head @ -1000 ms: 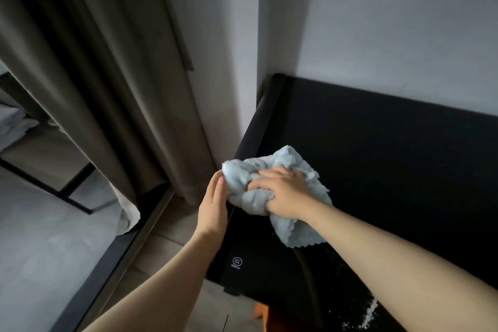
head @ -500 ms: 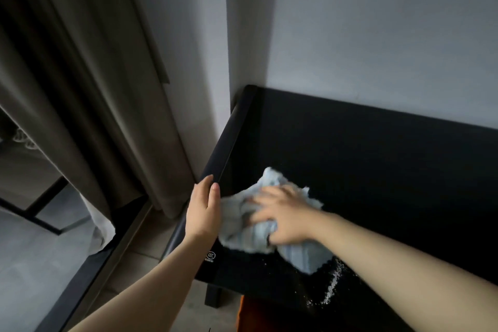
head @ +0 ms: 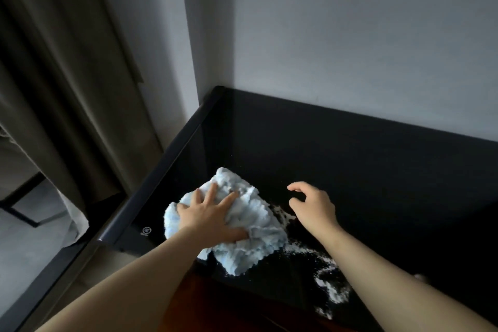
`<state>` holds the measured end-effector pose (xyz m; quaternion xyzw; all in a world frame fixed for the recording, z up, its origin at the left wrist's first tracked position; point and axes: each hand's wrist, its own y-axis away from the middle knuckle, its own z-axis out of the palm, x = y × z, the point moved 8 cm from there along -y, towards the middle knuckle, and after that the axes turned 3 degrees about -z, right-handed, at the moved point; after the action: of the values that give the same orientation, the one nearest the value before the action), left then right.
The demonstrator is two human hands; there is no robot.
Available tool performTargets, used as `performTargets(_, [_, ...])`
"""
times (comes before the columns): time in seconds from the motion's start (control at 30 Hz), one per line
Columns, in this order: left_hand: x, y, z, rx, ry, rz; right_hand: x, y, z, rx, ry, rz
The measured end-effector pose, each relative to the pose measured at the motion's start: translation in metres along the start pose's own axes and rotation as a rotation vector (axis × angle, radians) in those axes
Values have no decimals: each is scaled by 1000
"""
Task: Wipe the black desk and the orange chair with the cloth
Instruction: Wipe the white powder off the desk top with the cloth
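Note:
A crumpled light-blue cloth [head: 250,234] lies on the glossy black desk [head: 350,156] near its front left corner. My left hand [head: 213,218] presses down on the cloth with fingers spread and the thumb hooked into its folds. Just to the right of the cloth, my right hand [head: 312,207] hovers over the desk with fingers loosely curled and nothing in it. White powdery smears [head: 332,291] streak the desk to the right of the cloth. A dark orange chair [head: 229,304] shows dimly below the desk's front edge.
The desk stands in a corner of grey walls [head: 350,35]. A brown curtain [head: 67,89] hangs at the left, with a dark metal frame [head: 21,213] and pale floor [head: 32,245] below it. A small logo sticker [head: 147,230] marks the desk's corner.
The cloth has passed from my right hand to my left. My left hand left the desk's edge and now presses the cloth; my right hand lifted off and moved right.

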<state>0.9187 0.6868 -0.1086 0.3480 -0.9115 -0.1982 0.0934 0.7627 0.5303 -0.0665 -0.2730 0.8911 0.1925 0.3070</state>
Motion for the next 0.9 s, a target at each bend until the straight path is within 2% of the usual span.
performTargets(0.17, [42, 40, 0, 237, 111, -133, 28, 24, -18, -2, -30, -29])
performTargets(0.33, [117, 72, 9, 282, 330, -63, 54, 45, -46, 16, -85, -47])
performTargets(0.4, [117, 82, -4, 366, 426, -89, 66, 49, -59, 54, -112, -25])
performTargets(0.47, [89, 90, -18, 452, 439, -191, 75, 51, -65, 68, -115, 5])
performTargets(0.53, [45, 95, -19, 432, 428, -360, 82, 54, -63, 56, -93, 41])
performTargets(0.63, [9, 92, 13, 185, 382, -507, 92, 62, -54, 31, -50, 96])
performTargets(0.7, [22, 87, 31, 117, 297, -462, 98, 68, -50, 37, -20, 122])
performTargets(0.9, [97, 88, 18, 267, 111, -235, 110, 71, -49, 51, 35, 177])
